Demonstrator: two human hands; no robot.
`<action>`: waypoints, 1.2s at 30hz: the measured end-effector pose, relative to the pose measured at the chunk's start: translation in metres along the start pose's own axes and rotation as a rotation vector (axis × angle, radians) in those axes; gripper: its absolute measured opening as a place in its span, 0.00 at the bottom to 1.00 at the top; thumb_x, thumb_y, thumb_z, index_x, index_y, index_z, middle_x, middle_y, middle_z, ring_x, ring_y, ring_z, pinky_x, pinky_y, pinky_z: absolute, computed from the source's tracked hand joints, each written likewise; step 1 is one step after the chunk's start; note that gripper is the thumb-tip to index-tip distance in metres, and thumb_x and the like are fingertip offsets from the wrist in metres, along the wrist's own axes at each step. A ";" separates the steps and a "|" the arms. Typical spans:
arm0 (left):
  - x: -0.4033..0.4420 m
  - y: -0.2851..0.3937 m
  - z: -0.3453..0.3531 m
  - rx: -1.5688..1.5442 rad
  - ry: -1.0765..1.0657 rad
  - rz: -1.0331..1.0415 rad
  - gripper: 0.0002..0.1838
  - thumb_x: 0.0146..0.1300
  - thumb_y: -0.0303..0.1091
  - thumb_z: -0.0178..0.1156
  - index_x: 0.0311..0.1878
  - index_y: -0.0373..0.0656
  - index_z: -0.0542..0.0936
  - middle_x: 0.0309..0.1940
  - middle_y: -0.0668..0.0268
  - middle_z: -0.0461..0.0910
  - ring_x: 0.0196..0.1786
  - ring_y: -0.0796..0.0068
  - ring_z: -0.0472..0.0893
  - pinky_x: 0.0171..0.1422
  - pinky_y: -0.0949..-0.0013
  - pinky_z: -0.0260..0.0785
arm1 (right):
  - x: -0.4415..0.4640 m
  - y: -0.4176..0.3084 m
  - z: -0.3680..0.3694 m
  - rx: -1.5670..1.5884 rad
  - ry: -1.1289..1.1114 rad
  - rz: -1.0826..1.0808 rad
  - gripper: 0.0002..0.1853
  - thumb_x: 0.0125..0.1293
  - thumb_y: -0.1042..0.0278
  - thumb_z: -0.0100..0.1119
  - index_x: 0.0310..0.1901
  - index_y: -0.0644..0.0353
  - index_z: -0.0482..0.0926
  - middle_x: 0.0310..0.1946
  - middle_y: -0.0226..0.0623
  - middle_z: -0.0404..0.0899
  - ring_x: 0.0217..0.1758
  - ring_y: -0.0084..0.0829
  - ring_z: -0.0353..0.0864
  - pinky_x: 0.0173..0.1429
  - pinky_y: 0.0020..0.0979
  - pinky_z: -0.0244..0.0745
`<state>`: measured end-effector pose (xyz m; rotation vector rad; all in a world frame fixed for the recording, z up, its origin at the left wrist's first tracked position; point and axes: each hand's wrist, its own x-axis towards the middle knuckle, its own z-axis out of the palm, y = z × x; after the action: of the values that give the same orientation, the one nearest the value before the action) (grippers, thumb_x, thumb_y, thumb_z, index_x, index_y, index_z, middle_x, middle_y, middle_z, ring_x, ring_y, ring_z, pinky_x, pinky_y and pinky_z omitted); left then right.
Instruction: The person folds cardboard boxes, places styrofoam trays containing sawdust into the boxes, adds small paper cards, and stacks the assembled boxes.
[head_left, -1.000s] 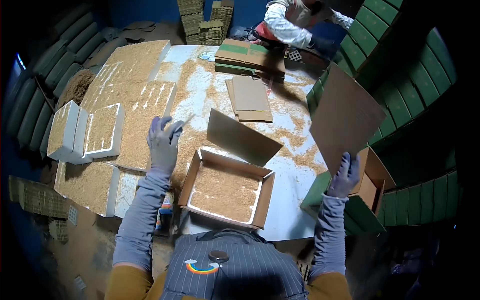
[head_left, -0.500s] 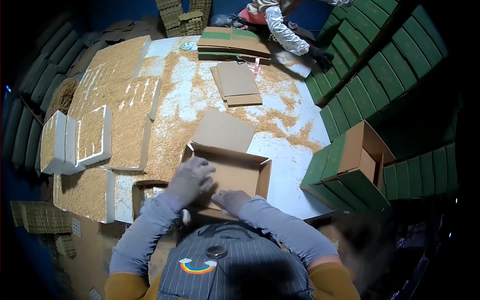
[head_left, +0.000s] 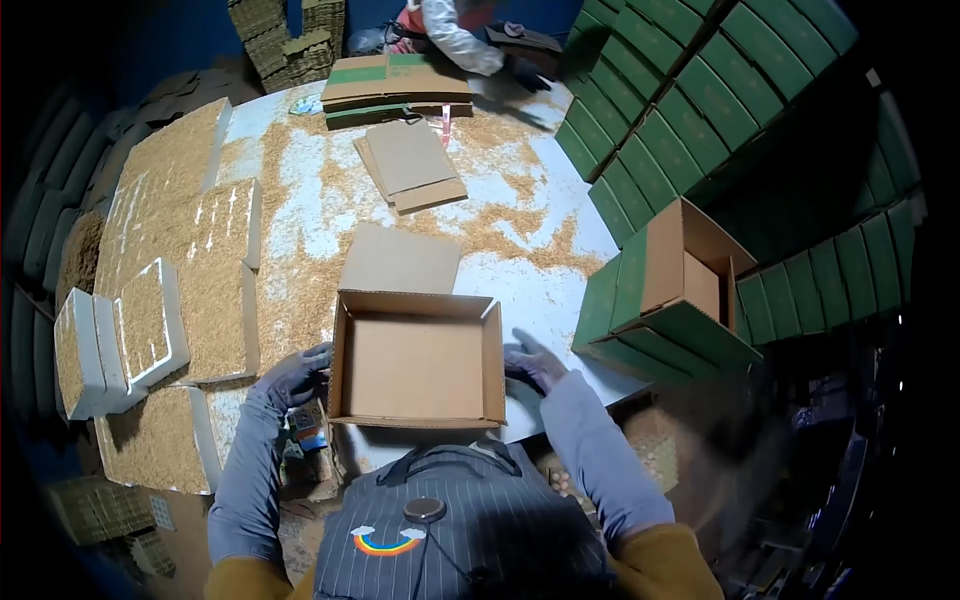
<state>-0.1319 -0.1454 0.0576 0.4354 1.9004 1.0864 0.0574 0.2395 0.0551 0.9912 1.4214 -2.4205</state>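
Left hand [head_left: 295, 375] and right hand [head_left: 538, 362] have moved from inside the open box [head_left: 417, 365] to its outer sides, fingers loosely bent, forearms angled inward; it sits at the table's [head_left: 540, 290] near edge.

Single head-worn view, from above the apron [head_left: 460, 530], facing forward and down, table [head_left: 535, 295] close
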 end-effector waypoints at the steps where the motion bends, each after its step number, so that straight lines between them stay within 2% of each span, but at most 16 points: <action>1: 0.011 -0.005 0.006 -0.050 -0.025 -0.118 0.35 0.61 0.45 0.59 0.70 0.40 0.64 0.60 0.52 0.73 0.53 0.63 0.79 0.59 0.64 0.71 | 0.022 0.031 -0.011 0.018 -0.018 0.102 0.34 0.61 0.68 0.66 0.67 0.63 0.65 0.56 0.44 0.75 0.52 0.32 0.77 0.57 0.31 0.75; 2: 0.021 -0.003 0.015 -0.038 -0.025 -0.237 0.40 0.59 0.53 0.62 0.69 0.37 0.64 0.57 0.51 0.75 0.50 0.63 0.80 0.56 0.64 0.73 | 0.046 0.064 -0.017 0.027 -0.041 0.205 0.35 0.59 0.66 0.68 0.67 0.64 0.65 0.56 0.43 0.75 0.54 0.33 0.76 0.58 0.33 0.75; 4: 0.037 0.022 0.040 0.255 -0.042 -0.497 0.50 0.54 0.63 0.67 0.66 0.28 0.64 0.52 0.47 0.78 0.48 0.61 0.81 0.52 0.62 0.74 | 0.076 0.098 0.020 -0.276 -0.065 -0.282 0.38 0.55 0.62 0.73 0.66 0.61 0.66 0.62 0.43 0.71 0.65 0.36 0.70 0.69 0.33 0.64; 6: 0.063 -0.013 0.060 0.259 0.160 -0.415 0.46 0.58 0.59 0.63 0.63 0.24 0.64 0.58 0.43 0.73 0.56 0.57 0.77 0.57 0.60 0.72 | 0.076 0.086 0.033 -0.237 -0.002 -0.162 0.45 0.55 0.60 0.73 0.70 0.64 0.58 0.63 0.45 0.69 0.65 0.36 0.69 0.69 0.32 0.62; 11: 0.039 0.014 0.063 -0.137 0.085 -0.221 0.27 0.63 0.44 0.65 0.57 0.36 0.72 0.38 0.61 0.79 0.37 0.68 0.78 0.44 0.63 0.74 | 0.057 0.134 0.011 -0.071 -0.029 -0.359 0.53 0.55 0.56 0.73 0.74 0.63 0.48 0.65 0.47 0.64 0.67 0.38 0.65 0.71 0.35 0.61; 13: 0.036 0.036 0.083 -0.040 -0.007 -0.306 0.27 0.63 0.45 0.65 0.57 0.35 0.73 0.39 0.62 0.80 0.39 0.70 0.78 0.45 0.64 0.74 | -0.007 0.105 0.013 0.080 0.003 -0.408 0.53 0.56 0.55 0.72 0.74 0.61 0.47 0.68 0.46 0.60 0.70 0.39 0.61 0.72 0.38 0.59; 15: 0.053 0.027 0.127 -0.031 -0.176 0.094 0.33 0.63 0.53 0.62 0.60 0.35 0.72 0.44 0.58 0.81 0.43 0.70 0.79 0.50 0.66 0.73 | -0.082 0.093 -0.012 0.264 0.157 -0.330 0.49 0.55 0.65 0.70 0.74 0.59 0.49 0.66 0.46 0.63 0.68 0.40 0.64 0.70 0.40 0.62; 16: 0.047 0.079 0.150 0.134 -0.304 -0.169 0.36 0.65 0.53 0.60 0.65 0.33 0.68 0.51 0.55 0.79 0.50 0.69 0.78 0.54 0.67 0.72 | -0.108 0.111 -0.042 0.389 0.142 -0.425 0.45 0.57 0.66 0.69 0.72 0.59 0.52 0.64 0.46 0.65 0.67 0.39 0.66 0.69 0.39 0.63; 20: 0.073 0.178 0.238 -0.100 -0.362 0.156 0.36 0.70 0.48 0.55 0.71 0.32 0.60 0.65 0.48 0.67 0.65 0.64 0.71 0.64 0.69 0.67 | -0.277 0.182 -0.146 0.598 0.650 -0.305 0.31 0.68 0.53 0.55 0.67 0.62 0.64 0.63 0.40 0.70 0.65 0.32 0.70 0.66 0.36 0.68; 22: 0.109 0.224 0.260 -0.176 -0.168 0.424 0.34 0.72 0.51 0.48 0.73 0.40 0.58 0.67 0.56 0.65 0.66 0.66 0.68 0.64 0.61 0.67 | -0.326 0.210 -0.223 0.486 0.811 -0.711 0.26 0.66 0.55 0.54 0.60 0.62 0.71 0.59 0.52 0.73 0.59 0.46 0.74 0.63 0.46 0.71; 23: 0.124 0.255 0.269 -0.325 -0.117 0.413 0.31 0.71 0.42 0.52 0.74 0.45 0.58 0.69 0.53 0.62 0.66 0.60 0.68 0.65 0.58 0.67 | -0.342 0.184 -0.228 0.662 0.912 -0.825 0.29 0.66 0.52 0.53 0.63 0.63 0.68 0.61 0.52 0.71 0.61 0.47 0.73 0.65 0.47 0.69; 24: 0.174 0.240 0.267 0.377 0.032 0.931 0.33 0.68 0.29 0.55 0.74 0.49 0.57 0.71 0.49 0.59 0.66 0.53 0.68 0.66 0.55 0.66 | -0.358 0.139 -0.226 0.844 1.001 -0.943 0.33 0.67 0.48 0.52 0.66 0.63 0.66 0.62 0.52 0.70 0.63 0.49 0.72 0.68 0.47 0.68; 27: 0.216 0.291 0.300 0.679 -0.008 0.950 0.37 0.63 0.22 0.59 0.74 0.50 0.57 0.68 0.44 0.63 0.63 0.50 0.70 0.64 0.59 0.67 | -0.378 0.044 -0.275 0.761 0.740 -1.102 0.38 0.67 0.43 0.52 0.70 0.63 0.60 0.65 0.51 0.67 0.66 0.50 0.68 0.71 0.47 0.65; 29: 0.207 0.337 0.334 -0.325 -0.304 0.250 0.38 0.62 0.44 0.66 0.69 0.39 0.60 0.60 0.53 0.71 0.63 0.62 0.70 0.65 0.68 0.63 | -0.368 -0.010 -0.334 0.771 0.642 -1.143 0.38 0.68 0.44 0.51 0.70 0.62 0.60 0.66 0.51 0.66 0.66 0.48 0.68 0.71 0.46 0.65; 32: 0.228 0.325 0.344 -0.361 -0.342 0.447 0.37 0.60 0.48 0.68 0.66 0.41 0.64 0.56 0.59 0.74 0.56 0.69 0.73 0.61 0.69 0.65 | -0.343 -0.115 -0.361 0.279 0.707 -1.044 0.28 0.71 0.50 0.49 0.64 0.62 0.68 0.58 0.45 0.75 0.58 0.40 0.76 0.64 0.39 0.72; 36: 0.284 0.293 0.326 -0.540 -0.512 0.218 0.25 0.73 0.45 0.52 0.67 0.42 0.66 0.52 0.59 0.77 0.55 0.72 0.75 0.58 0.70 0.69 | -0.239 -0.189 -0.319 0.221 0.386 -0.611 0.28 0.68 0.55 0.56 0.64 0.62 0.68 0.57 0.41 0.76 0.60 0.35 0.76 0.65 0.35 0.71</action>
<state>-0.0537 0.3714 0.0757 0.5505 1.0783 1.4136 0.3021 0.5602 0.2337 1.2799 1.8317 -2.9891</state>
